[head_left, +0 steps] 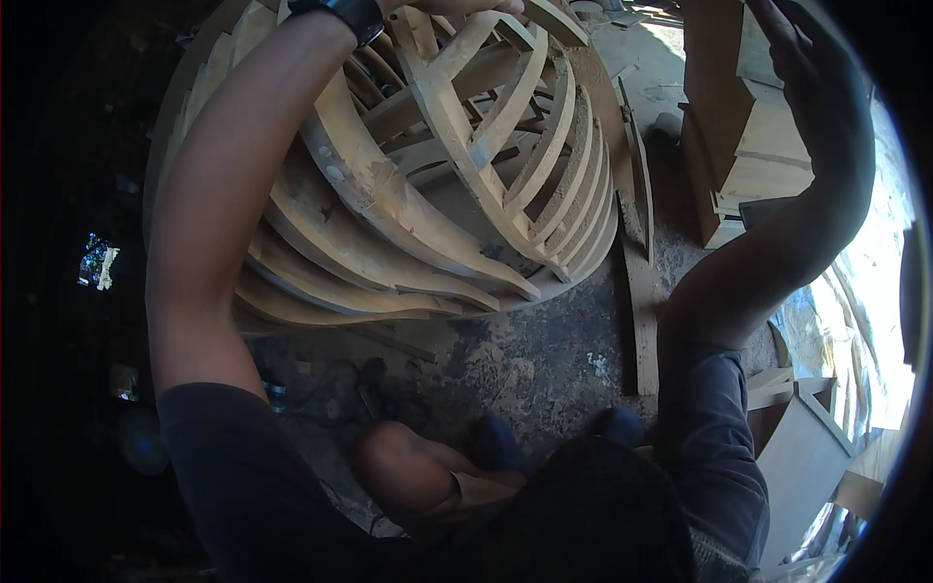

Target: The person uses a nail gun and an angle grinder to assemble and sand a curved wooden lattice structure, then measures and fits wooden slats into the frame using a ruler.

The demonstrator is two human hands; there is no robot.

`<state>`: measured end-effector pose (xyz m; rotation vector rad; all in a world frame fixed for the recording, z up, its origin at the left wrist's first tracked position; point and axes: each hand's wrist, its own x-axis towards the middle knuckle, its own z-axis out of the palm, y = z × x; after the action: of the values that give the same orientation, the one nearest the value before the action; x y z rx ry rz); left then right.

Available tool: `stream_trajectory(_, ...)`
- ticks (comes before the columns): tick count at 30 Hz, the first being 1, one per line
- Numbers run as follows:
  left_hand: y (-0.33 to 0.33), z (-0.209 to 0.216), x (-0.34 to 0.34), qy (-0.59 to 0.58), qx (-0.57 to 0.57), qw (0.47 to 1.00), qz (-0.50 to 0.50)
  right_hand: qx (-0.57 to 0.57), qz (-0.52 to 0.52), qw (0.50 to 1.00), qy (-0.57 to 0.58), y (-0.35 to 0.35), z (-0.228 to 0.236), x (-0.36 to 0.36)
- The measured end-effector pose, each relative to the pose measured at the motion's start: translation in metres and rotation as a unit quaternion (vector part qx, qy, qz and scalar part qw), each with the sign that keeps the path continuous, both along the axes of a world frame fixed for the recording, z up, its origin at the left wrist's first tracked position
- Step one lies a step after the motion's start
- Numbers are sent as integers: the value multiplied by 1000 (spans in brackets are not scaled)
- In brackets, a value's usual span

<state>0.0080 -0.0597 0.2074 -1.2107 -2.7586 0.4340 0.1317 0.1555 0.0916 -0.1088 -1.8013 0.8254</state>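
A large curved wooden framework (374, 189), made of several rib-like pieces, stands before me. My left arm, with a dark wristband, reaches over its left side. My left hand (457, 5) is at the upper edge of the head view, mostly cut off; its fingers come close to a short wooden piece (556, 21) on top of the ribs. Whether they grip it cannot be made out. My right hand (824, 83) is raised at the upper right, fingers stretched upward and partly cut off, in front of the pale wooden boxes (773, 146). I see nothing held in it.
A long narrow board (639, 325) lies on the stained floor (496, 364), right of the framework. Near my right elbow stands another pale wooden box-like piece (807, 457). Pale, brightly lit sheeting (846, 321) spreads at the right. My knee (403, 466) is below the framework.
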Motion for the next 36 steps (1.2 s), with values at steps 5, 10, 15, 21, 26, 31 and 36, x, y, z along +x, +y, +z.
stream_trajectory(5, 6, -30, -40, 13, -68, 997, -28, -144, 134, 977, 85, 4, -15, 6)
stream_trajectory(10, 16, -48, -46, -29, -134, 991, 7, -100, 195, 975, -27, -2, -62, -37)
stream_trajectory(15, 25, -53, -42, -21, -136, 990, 5, -255, 402, 879, -17, -17, -106, -99)
stream_trajectory(21, 16, -50, -52, 2, -169, 985, -43, -332, 468, 794, -200, -52, -121, -120)
stream_trajectory(26, 13, -47, -64, -21, -141, 985, -95, -299, 463, 815, -181, -75, -158, -151)
stream_trajectory(31, 9, -46, -68, -30, -137, 986, -91, -308, 483, 796, -197, -73, -163, -159)
stream_trajectory(36, 11, -51, -59, -17, -124, 990, -66, -324, 519, 770, -182, -62, -168, -160)
